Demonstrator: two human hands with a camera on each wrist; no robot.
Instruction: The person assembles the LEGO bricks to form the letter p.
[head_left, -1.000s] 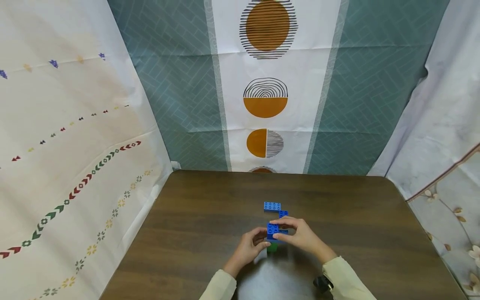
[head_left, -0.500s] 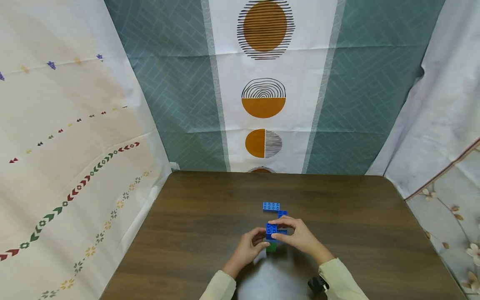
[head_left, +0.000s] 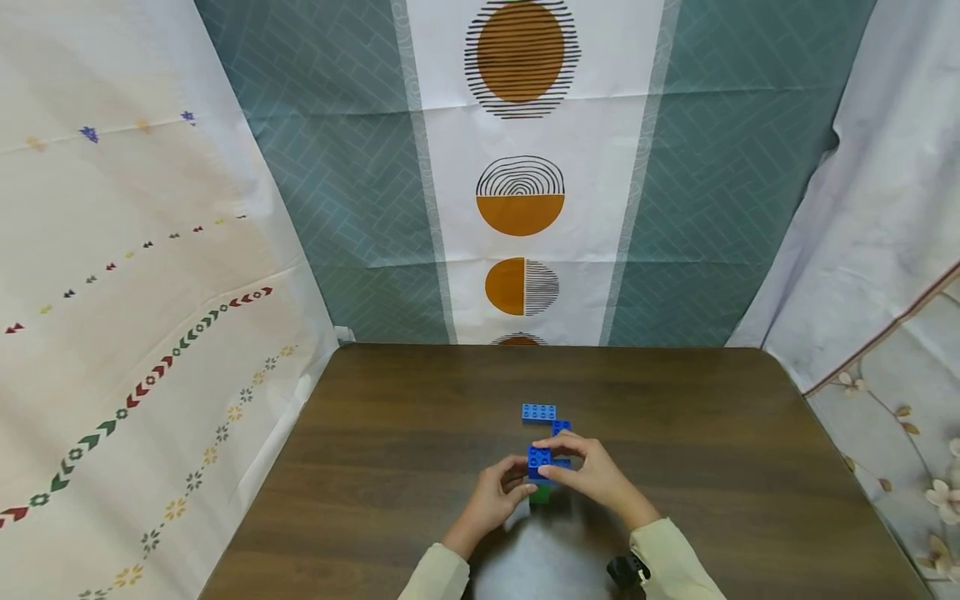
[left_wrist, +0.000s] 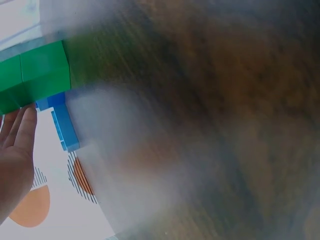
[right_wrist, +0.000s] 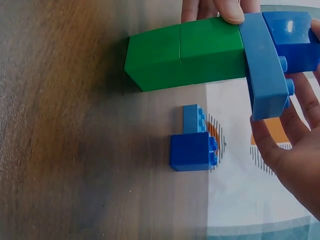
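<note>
A stack of chunky toy building bricks stands between both hands. At its base are two green bricks (right_wrist: 210, 50), one on the other, with a long light blue brick (right_wrist: 267, 75) across them. A dark blue brick (head_left: 539, 458) is on top of the light blue one, its studs facing up. My right hand (head_left: 600, 477) pinches this dark blue brick between thumb and fingers. My left hand (head_left: 487, 502) holds the stack from the left, thumb (right_wrist: 231, 11) near where the green and light blue bricks meet. Its other fingertips are partly hidden behind the stack.
Behind the stack on the brown wooden table (head_left: 420, 417) lie a light blue long brick (head_left: 538, 412) and a dark blue brick (head_left: 561, 427). Patterned cloths hang at the back and on both sides. A dark watch-like object (head_left: 626, 572) is at the right wrist.
The head view has shifted slightly, so everything slides a little to the left. Both hands keep their hold on the stack, and the loose bricks stay where they were on the table.
</note>
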